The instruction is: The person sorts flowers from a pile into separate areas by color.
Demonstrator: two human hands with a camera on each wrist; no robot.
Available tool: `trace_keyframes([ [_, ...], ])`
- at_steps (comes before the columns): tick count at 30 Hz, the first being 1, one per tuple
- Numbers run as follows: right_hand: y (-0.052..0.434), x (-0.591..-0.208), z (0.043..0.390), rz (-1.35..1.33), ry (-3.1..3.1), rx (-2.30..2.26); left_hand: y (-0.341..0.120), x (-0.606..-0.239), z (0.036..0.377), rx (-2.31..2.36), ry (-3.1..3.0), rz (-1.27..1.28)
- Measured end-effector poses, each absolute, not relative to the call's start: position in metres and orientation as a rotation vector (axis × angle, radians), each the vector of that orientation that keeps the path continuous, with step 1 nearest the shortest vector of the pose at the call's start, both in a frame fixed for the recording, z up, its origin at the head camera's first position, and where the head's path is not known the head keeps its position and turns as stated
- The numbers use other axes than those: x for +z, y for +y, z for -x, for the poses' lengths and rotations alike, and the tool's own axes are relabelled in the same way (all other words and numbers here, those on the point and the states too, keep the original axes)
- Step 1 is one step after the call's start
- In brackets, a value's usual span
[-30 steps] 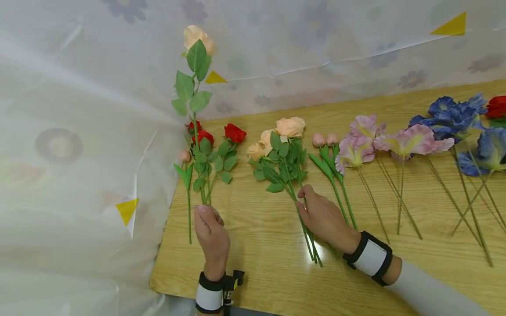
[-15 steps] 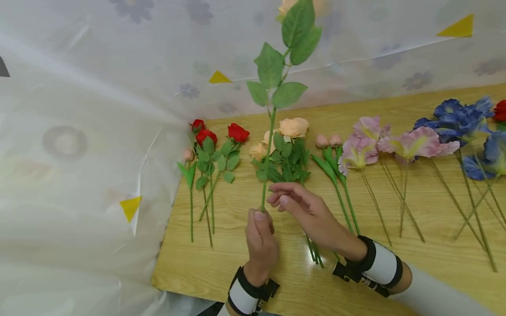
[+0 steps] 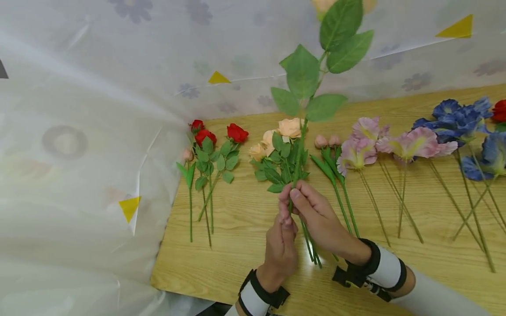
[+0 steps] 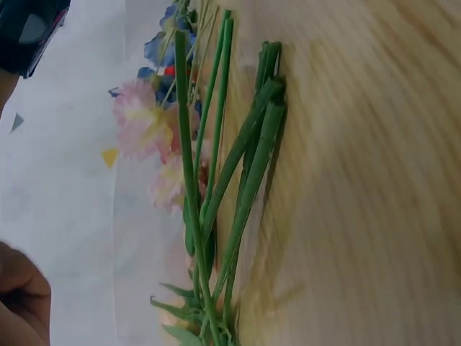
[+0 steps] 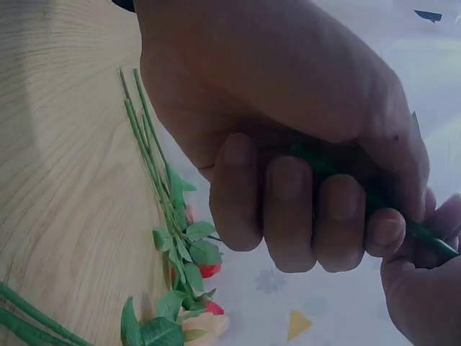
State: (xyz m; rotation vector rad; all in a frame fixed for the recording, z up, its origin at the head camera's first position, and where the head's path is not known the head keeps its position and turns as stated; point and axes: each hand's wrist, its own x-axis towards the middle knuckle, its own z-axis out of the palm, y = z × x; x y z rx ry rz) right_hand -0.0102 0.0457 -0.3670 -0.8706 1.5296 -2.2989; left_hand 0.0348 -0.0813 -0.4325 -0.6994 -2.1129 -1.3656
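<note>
Hands meet on one long green stem. The right hand (image 3: 316, 217) wraps its fingers (image 5: 288, 209) tight around the peach rose stem (image 3: 299, 153), and the left hand (image 3: 281, 248) pinches it just below. This rose stands up tall above the worktop (image 3: 245, 228). Under it lie more peach roses (image 3: 282, 149). Red roses (image 3: 215, 149) lie to the left, pink flowers (image 3: 379, 142) and blue flowers (image 3: 466, 127) to the right.

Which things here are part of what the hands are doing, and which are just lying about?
In hand:
peach rose stem, held upright by left hand and right hand

Lying about on the table:
red roses
peach roses
pink flowers
blue flowers
</note>
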Motion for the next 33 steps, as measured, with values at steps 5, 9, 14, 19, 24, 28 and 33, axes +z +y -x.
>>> trace_keyframes([
  [5, 0.052, -0.369, 0.011, 0.876, 1.662, -2.294, -0.106, -0.434, -0.023, -1.24, -2.296, 0.754],
  [9, 0.06, -0.372, 0.014, 0.83, 1.759, -2.318, -0.154, -0.434, -0.005, -1.048, -2.534, 0.428],
  [14, 0.071, -0.381, 0.015, 0.75, 1.864, -2.322, -0.224, -0.437, 0.004, -0.826, -2.768, -0.245],
  [19, 0.077, -0.385, 0.016, 0.645, 1.959, -2.301, -0.268, -0.445, -0.005, -0.663, -2.884, -0.662],
  [24, 0.079, -0.387, 0.018, 0.5, 2.037, -2.252, -0.284, -0.454, -0.011, -0.595, -2.926, -0.709],
  [28, 0.08, -0.393, 0.022, 0.403, 2.053, -2.209, -0.286, -0.455, -0.01, -0.582, -2.941, -0.687],
  [33, 0.081, -0.405, 0.028, 0.389, 2.026, -2.102, -0.285, -0.453, -0.012, -0.585, -2.959, -0.658],
])
